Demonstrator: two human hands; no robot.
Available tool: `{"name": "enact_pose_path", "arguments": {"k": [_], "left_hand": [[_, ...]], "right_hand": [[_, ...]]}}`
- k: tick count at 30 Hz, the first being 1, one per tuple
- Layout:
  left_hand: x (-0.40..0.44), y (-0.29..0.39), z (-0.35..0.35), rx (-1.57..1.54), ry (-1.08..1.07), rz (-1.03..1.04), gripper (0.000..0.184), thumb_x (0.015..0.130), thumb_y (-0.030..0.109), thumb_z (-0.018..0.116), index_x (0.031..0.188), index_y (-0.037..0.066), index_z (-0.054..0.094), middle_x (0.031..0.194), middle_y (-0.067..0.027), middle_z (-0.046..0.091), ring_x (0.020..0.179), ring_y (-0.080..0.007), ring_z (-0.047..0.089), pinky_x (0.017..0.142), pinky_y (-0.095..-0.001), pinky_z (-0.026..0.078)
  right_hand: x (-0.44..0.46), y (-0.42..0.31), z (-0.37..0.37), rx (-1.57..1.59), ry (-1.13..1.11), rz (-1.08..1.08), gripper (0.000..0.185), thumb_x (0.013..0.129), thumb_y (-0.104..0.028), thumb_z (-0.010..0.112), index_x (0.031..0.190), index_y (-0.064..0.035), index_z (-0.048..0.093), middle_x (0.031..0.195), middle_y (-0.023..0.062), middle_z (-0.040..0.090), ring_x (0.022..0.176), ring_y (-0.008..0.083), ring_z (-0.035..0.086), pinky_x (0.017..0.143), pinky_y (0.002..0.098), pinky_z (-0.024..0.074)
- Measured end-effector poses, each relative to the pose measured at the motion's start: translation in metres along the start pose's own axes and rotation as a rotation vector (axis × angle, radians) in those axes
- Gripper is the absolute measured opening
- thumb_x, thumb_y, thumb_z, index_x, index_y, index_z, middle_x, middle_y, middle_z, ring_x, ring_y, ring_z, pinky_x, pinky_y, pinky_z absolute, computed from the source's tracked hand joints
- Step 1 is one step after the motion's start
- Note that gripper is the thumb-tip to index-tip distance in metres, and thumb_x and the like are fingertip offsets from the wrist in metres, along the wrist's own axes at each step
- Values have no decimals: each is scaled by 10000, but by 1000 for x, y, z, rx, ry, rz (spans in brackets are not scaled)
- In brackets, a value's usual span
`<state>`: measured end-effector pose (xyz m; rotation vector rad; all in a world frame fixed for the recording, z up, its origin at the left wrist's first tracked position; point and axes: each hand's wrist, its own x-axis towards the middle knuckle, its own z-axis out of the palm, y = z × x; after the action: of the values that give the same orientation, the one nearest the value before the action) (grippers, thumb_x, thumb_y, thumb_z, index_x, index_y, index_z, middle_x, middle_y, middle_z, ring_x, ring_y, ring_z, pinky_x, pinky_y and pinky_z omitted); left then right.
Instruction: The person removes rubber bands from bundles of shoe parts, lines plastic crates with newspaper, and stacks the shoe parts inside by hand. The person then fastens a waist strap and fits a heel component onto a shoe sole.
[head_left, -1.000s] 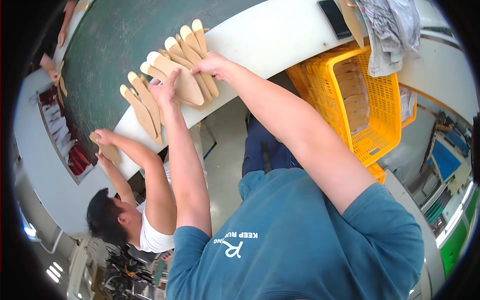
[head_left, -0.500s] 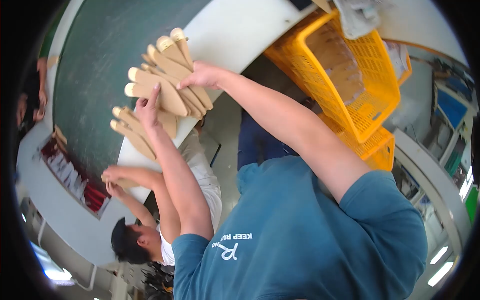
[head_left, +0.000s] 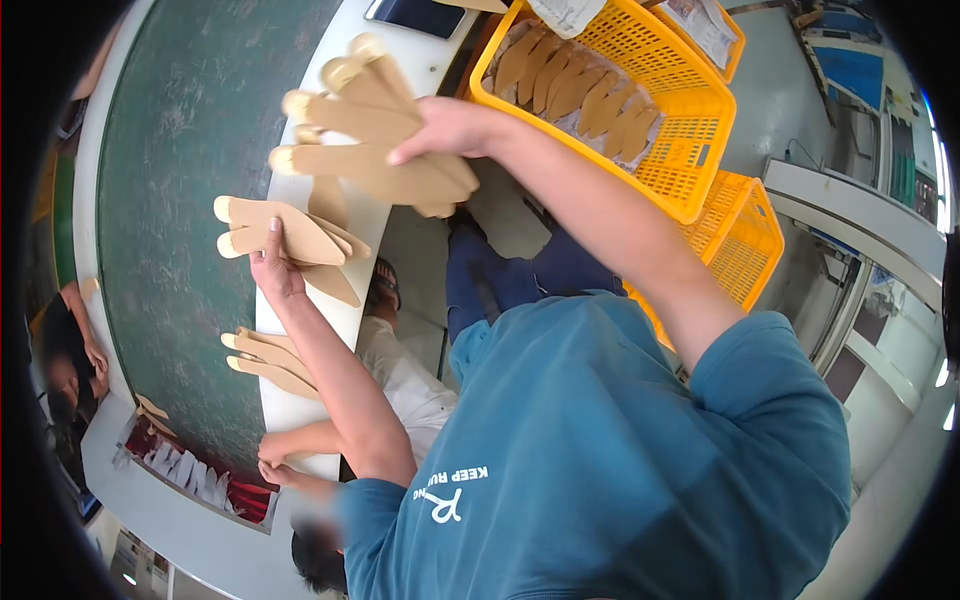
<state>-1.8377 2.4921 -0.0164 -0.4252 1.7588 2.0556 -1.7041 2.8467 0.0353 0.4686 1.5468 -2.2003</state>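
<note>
Tan insole-shaped pieces with pale yellow tips are in both hands. My right hand [head_left: 445,130] is closed round a fanned bunch of several pieces [head_left: 375,165], lifted over the white table edge. Lower and to the left, my left hand [head_left: 278,268] grips a smaller bunch [head_left: 290,232], its thumb on top and its fingers mostly hidden underneath. The two bunches are close together. Several more pieces [head_left: 272,362] lie on the white edge strip [head_left: 285,408], just beyond my left forearm.
A yellow crate [head_left: 715,130] holding rows of insoles stands at the upper right, above another crate [head_left: 745,235]. A phone [head_left: 415,15] lies on the table. Co-worker's hands [head_left: 275,455] are at the lower left. Another person [head_left: 75,350] is across the green surface [head_left: 180,200].
The view has turned toward the crates. My hands have moved apart, each with its own bunch. The right bunch is spread wider; the left one now lies more level.
</note>
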Motion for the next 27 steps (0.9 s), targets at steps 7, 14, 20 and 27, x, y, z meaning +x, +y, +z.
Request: {"name": "enact_pose_path", "arguments": {"k": [7,14,20,27], "left_hand": [[-5,-28,32,464,14,161,658,808,101,921,1366,-30,595,1271,-158,705,1141,-256,692,1006,-386,560],[-21,-23,48,715,104,313,599,810,152,930,1251,-123,633,1186,-186,733,1018,-249,716,922,-383,574],[-55,-18,82,1253,747,317,687,871,360,878,1196,-173,591,1212,-263,689,1049,-291,700,957,-407,568],[-145,-40,337,235,-684,-341,887,1096,676,226,1424,-95,517,1364,-315,637,1240,-385,662,1073,-466,530]], "right_hand": [[-169,-43,-101,-230,244,-59,721,864,-170,860,1485,-18,527,1394,107,643,1279,204,610,1105,378,495],[-231,2,-197,-273,459,-37,649,902,-153,822,1461,9,535,1299,116,695,1212,192,647,1056,368,529],[-253,34,-258,-516,522,-6,543,897,-190,821,1386,-53,628,1269,79,720,1175,226,664,1033,385,541],[-285,32,-267,-1017,346,-833,325,885,-188,753,1207,-144,764,1256,47,749,1196,283,688,1017,421,570]]}}
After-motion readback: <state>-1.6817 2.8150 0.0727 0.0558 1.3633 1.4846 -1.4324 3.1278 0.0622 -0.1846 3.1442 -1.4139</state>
